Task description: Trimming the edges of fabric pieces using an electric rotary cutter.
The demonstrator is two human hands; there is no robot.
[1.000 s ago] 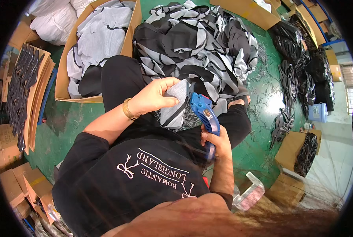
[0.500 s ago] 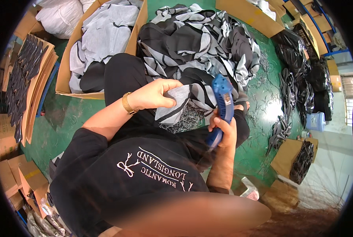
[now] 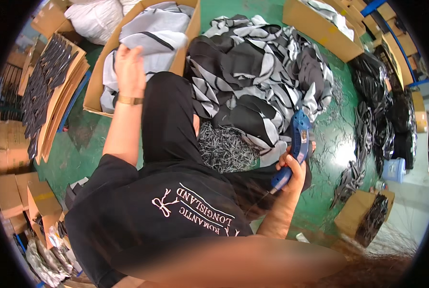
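My left hand [image 3: 129,72], with a gold-coloured watch [image 3: 130,100] at the wrist, reaches over a cardboard box [image 3: 189,45] of grey fabric pieces. Its fingers look apart, at the edge of a grey fabric piece with a black stripe [image 3: 156,40]; both are slightly blurred. My right hand [image 3: 294,170] is wrapped around a blue handheld electric cutter [image 3: 300,137], held above my bent leg with its head pointing away from me. Beyond it lies a large heap of black and grey fabric pieces [image 3: 253,67].
Thin fabric trimmings [image 3: 226,150] are piled between my legs. Flattened cardboard with black strips [image 3: 51,86] stands at the left. Another cardboard box [image 3: 320,36] is at the far right. Black plastic bags [image 3: 387,96] and a blue bucket [image 3: 394,170] line the right side of the green floor.
My left hand has swung from my lap to the box at the far left, carrying the grey fabric piece there. My right hand and the cutter have shifted slightly right and nearer.
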